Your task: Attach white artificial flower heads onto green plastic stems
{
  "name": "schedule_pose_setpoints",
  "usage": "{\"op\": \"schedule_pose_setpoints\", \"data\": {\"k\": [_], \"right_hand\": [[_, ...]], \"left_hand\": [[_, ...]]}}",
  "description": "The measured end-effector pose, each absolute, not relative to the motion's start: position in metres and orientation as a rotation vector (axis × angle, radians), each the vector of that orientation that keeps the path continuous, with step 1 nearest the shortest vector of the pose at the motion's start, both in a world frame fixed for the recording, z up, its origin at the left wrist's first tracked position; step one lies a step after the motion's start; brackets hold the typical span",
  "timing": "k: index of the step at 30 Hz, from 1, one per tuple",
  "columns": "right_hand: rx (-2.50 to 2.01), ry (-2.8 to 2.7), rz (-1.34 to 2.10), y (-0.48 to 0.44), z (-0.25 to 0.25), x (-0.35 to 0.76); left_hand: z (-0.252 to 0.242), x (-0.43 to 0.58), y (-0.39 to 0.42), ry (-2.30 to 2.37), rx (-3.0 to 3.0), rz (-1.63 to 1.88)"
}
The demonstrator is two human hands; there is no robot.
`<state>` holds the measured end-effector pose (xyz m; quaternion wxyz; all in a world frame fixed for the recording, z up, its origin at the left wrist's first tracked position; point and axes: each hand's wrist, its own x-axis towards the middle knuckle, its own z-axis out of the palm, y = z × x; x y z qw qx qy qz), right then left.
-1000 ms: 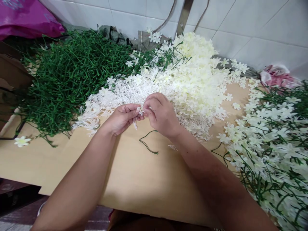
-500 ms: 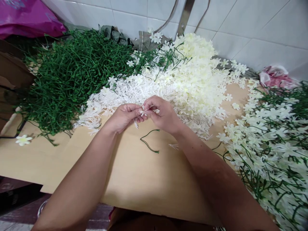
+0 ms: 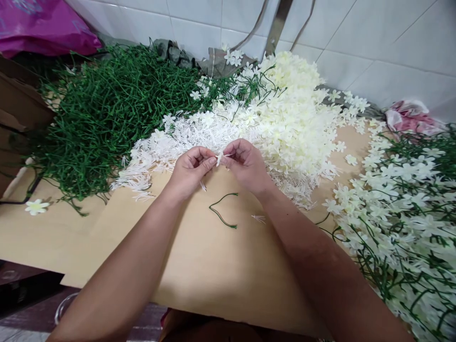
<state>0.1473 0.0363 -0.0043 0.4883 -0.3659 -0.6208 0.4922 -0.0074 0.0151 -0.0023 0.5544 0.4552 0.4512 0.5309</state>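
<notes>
My left hand [image 3: 190,172] and my right hand [image 3: 245,165] meet above the tan board [image 3: 199,256], fingers pinched together on a small white plastic flower piece [image 3: 219,158] held between them. Another white piece pokes out under my left hand. Just behind the hands lies a heap of white stamen pieces [image 3: 185,135], and behind that a heap of cream petals [image 3: 292,114]. A single bent green stem [image 3: 221,211] lies on the board just below my hands.
A big pile of green stems [image 3: 103,109] fills the left back. Finished flowers on stems [image 3: 406,204] are heaped at the right. A loose flower [image 3: 34,206] lies at far left. A magenta bag [image 3: 42,28] and tiled wall stand behind.
Both hands have lifted slightly and drawn closer together on the small white piece; the fingers have shifted their pinch. The piles and the green stem have not moved.
</notes>
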Motion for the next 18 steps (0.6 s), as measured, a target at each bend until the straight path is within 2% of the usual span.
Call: {"op": "schedule_pose_setpoints", "data": {"k": [6,11,13,18], "right_hand": [[-0.884,-1.504,1.257,0.037,0.006,0.153],[-0.895,-1.429,1.354,0.042,0.017,0.17],[-0.875,-1.421,1.464,0.042,0.019,0.174],[-0.796,-1.552,1.665,0.041,0.017,0.175]], "left_hand": [[0.005,-0.008,0.008,1.196,1.36,1.207],[0.01,-0.003,-0.006,1.147,2.175,0.562],[0.007,0.002,-0.008,1.119,2.336,0.414],[-0.002,0.004,-0.004,1.187,2.342,0.469]]}}
